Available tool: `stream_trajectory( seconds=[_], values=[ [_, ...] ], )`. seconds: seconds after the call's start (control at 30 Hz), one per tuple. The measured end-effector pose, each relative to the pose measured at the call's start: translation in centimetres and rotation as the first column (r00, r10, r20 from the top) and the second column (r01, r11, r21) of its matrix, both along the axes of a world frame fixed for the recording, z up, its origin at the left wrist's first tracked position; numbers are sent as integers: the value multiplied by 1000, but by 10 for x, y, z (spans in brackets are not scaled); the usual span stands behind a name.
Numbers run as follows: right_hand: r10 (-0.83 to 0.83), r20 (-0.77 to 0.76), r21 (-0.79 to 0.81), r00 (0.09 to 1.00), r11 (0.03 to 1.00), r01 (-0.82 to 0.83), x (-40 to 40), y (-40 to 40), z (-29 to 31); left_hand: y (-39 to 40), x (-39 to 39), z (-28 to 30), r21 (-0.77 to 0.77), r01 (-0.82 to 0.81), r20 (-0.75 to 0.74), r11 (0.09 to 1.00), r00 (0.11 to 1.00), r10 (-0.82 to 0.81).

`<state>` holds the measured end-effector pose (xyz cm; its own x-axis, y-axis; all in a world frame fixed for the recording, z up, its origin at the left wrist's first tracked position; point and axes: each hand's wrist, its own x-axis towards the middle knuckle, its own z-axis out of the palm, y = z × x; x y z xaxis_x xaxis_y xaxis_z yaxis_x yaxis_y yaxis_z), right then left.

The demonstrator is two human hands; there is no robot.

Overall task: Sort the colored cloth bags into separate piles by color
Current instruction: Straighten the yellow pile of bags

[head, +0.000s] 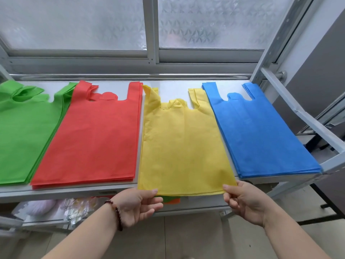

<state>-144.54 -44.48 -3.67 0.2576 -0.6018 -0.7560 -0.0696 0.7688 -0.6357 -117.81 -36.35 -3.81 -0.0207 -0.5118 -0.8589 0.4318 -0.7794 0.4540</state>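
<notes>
Four colours of cloth bags lie side by side on a white table [166, 86]: a green pile [24, 131] at the left, a red pile [93, 137], a yellow bag [181, 146] and a blue pile [261, 131] at the right. The yellow bag's lower edge hangs past the table's front edge. My left hand [138, 204] pinches its lower left corner and my right hand [244, 200] pinches its lower right corner. Bits of green and orange cloth [171, 200] peek out beneath the yellow bag's lower edge.
A frosted window [112, 25] stands behind the table. A grey metal frame [298, 113] slants past the blue pile at the right. A lower shelf holds pale wrapped items [56, 208]. The floor [196, 240] is tiled.
</notes>
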Motion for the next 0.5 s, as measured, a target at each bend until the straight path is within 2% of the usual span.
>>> stream_trajectory(
  seconds=[0.13,0.27,0.37,0.5],
  values=[
    [-107,74,-22,992,994,108,3,3,-2,-1,-1,-2,-33,-108,-86,994,991,105],
    [-131,103,-56,986,989,137,7,4,3,-2,0,-2,-109,-137,-41,984,990,134],
    [-44,41,-98,998,994,48,8,4,6,-1,1,-3,-129,-31,41,991,998,37],
    [150,-145,-137,978,976,-170,-1,-8,15,-3,19,14,-117,279,118,953,957,-265]
  ],
)
